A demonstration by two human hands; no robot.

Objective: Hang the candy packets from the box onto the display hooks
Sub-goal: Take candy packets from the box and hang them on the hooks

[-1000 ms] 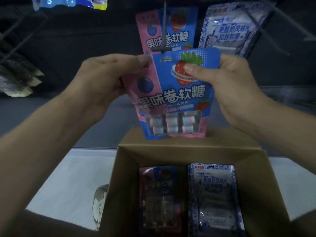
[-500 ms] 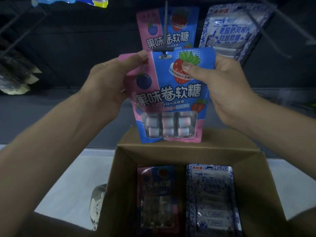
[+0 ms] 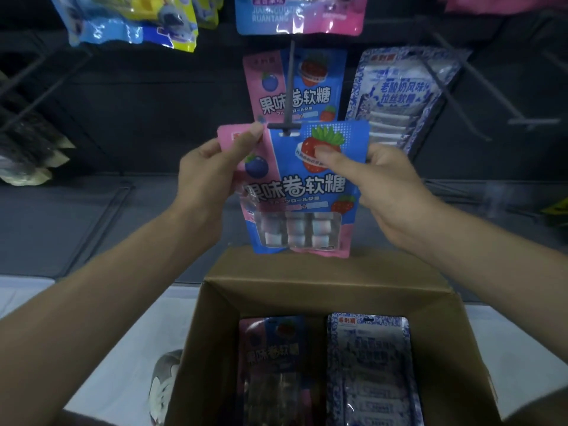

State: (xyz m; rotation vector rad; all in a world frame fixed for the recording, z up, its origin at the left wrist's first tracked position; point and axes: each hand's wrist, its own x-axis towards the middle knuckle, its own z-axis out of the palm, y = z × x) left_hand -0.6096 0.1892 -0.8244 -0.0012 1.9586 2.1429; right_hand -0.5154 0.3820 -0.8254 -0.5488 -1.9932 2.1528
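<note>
Over the last second the pink-and-blue candy packet (image 3: 295, 192) rises a little, and its hang slot now sits right at the crossbar tip of the display hook (image 3: 290, 87), where before it hovered just below. Judging by this, threading is about to begin, but the slot is not yet over the tip. The left hand (image 3: 212, 176) pinches the top pink corner, and the right hand (image 3: 390, 192) grips the top right edge, its fingers (image 3: 329, 155) curled with the thumb pressed on the strawberry print. 1 matching packet (image 3: 310, 96) already hangs further back on the same hook, leaving room in front. A blue-and-white packet (image 3: 399, 93) hangs just beside on the right. Below, the open box (image 3: 338, 272) on the desk (image 3: 138, 333) holds 2 stacks, pink-and-blue (image 3: 270, 355) and blue-and-white (image 3: 368, 358). The crossbar looks like the main snag, as the narrow slot must pass over it.
</note>
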